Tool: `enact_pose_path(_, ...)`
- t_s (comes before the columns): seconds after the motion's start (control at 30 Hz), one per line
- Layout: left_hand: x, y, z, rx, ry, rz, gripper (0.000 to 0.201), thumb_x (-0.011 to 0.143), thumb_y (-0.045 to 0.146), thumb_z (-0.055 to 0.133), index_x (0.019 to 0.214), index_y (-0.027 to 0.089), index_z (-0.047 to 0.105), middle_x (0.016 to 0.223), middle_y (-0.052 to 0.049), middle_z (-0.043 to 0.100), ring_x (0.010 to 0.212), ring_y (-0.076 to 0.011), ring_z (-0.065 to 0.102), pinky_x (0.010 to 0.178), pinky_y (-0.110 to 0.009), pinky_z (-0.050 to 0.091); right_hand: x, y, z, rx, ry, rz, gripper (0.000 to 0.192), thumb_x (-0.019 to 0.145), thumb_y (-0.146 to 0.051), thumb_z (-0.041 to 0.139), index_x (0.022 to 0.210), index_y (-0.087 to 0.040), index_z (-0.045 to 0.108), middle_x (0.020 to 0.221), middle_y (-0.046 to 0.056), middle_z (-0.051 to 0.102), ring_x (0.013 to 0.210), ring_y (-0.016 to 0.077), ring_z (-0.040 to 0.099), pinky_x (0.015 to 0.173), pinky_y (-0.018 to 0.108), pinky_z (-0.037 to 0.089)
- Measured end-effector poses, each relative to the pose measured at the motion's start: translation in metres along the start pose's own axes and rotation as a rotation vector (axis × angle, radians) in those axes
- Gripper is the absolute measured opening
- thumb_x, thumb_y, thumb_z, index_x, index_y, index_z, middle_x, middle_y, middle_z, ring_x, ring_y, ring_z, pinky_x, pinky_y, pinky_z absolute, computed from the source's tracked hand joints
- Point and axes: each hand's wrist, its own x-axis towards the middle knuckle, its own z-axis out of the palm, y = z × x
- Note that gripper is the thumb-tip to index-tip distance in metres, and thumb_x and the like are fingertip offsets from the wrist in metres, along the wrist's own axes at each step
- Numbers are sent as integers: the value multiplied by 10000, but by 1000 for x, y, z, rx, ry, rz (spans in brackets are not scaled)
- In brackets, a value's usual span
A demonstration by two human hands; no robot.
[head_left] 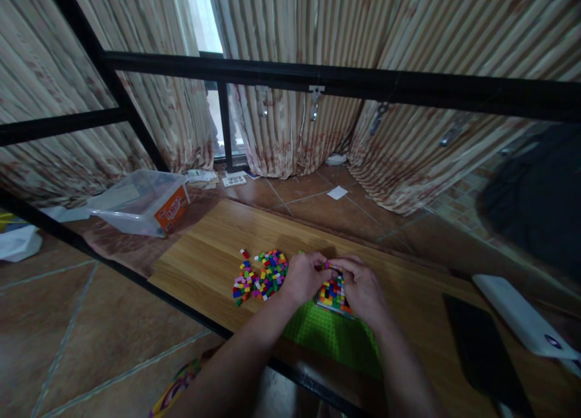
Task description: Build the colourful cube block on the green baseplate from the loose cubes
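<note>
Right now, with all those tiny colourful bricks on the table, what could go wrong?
The loose brick pile lies right beside the left hand; a nudge of that hand could scatter bricks across the wooden table, maybe onto the floor. The green baseplate reaches close to the table's near edge, so pressing hard on the brick build might tip or slide it.

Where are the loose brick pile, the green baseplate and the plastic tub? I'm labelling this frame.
Loose brick pile (262, 274): head view, middle of heap.
Green baseplate (327, 336): head view, bare studded area.
Plastic tub (144, 207): head view, clear side wall.
</note>
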Motion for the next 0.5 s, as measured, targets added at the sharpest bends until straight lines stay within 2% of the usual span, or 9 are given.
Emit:
enact_pose_path(0.33, 6, -7, -1, -88, -82, -14, 169, 711, 320, 692, 775, 164, 703, 675, 21, 674, 606, -102, 568, 577, -195, 423, 1, -3, 1, -145, -31, -92, 417, 755, -64, 388, 912, -251, 726, 975, 52, 674, 972, 209, 597, 906, 354, 459)
enact_pose_path(0.43, 1, -5, 0, -105, -72, -5, 209, 730, 349, 682, 809, 158, 710, 676, 13, 671, 597, -108, 571, 572, -203, 427, -3, -5, 3, -112, 8, -69, 418, 769, -82, 373, 930, -231, 728, 1016, 68, 671, 987, 212, 607, 910, 363, 470)
enact_pose_path(0.5, -4, -3, -3, -74, -57, -19, 305, 709, 394, 706, 906, 162, 718, 681, 9, 669, 607, -124, 583, 575, -215, 435, -6, -6, 2, -71, 67, -47, 419, 798, -114, 362, 979, -220, 724, 1061, 76, 671, 1015, 210, 615, 922, 365, 476)
